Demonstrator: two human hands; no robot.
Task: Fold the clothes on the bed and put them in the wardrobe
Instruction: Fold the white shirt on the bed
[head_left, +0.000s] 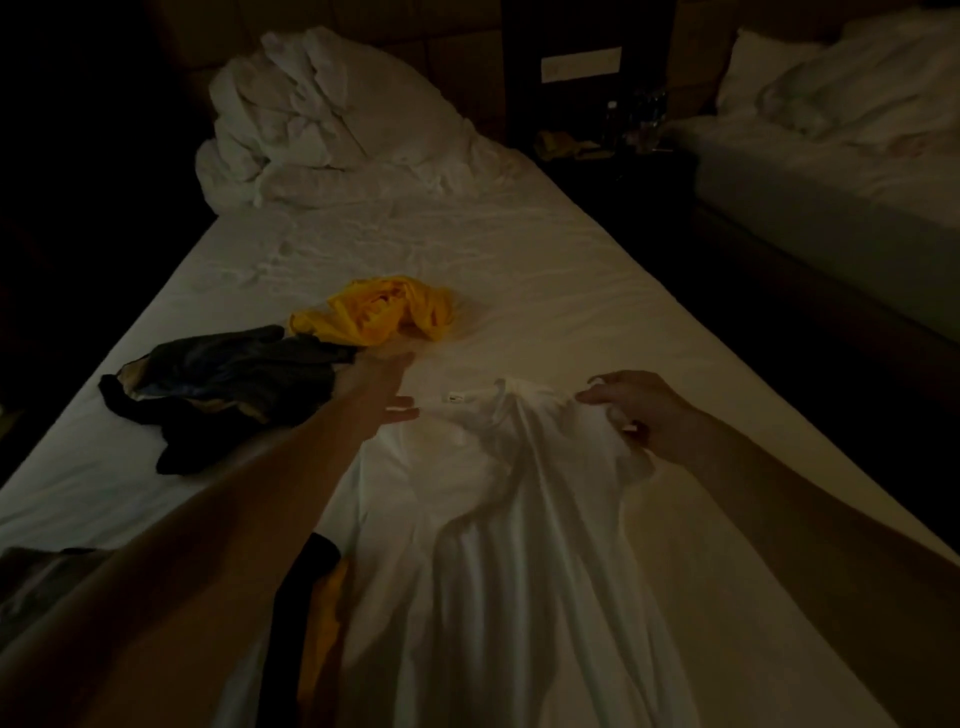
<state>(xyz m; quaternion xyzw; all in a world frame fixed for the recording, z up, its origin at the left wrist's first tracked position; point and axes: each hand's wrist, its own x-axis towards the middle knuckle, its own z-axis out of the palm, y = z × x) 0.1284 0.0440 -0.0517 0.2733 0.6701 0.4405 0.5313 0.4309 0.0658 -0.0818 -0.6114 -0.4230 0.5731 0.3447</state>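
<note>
1. Nearest the lens, my left forearm is stretching out across the bed (545, 270), passing over a dark and yellow garment (306, 587) that is lying bunched at the near edge.
2. My left hand (382, 387) is reaching forward with fingers straight and loose, holding nothing, hovering just beside the collar end of the white shirt (498, 519).
3. My right hand (636, 410) is pinching the shirt's far shoulder, with cloth gathered between thumb and curled fingers.
4. That white shirt is lying lengthwise down the middle of the bed, collar away from me, rumpled into long ridges, with a small tag (456, 397) showing beside the neck; I am judging it as being spread flat, not yet folded.
5. Two more pieces are waiting beyond my left hand: a dark garment (218, 384) crumpled toward the left edge, and a yellow garment (374, 312) heaped just behind it, the two nearly touching.
6. No folded stack is showing anywhere, and no wardrobe is in view, so I am reading the job as barely begun, with every piece left to fold and carry.
7. A white duvet (311, 114) is sitting piled at the head of the bed, and the dim light is hiding finer detail.
</note>
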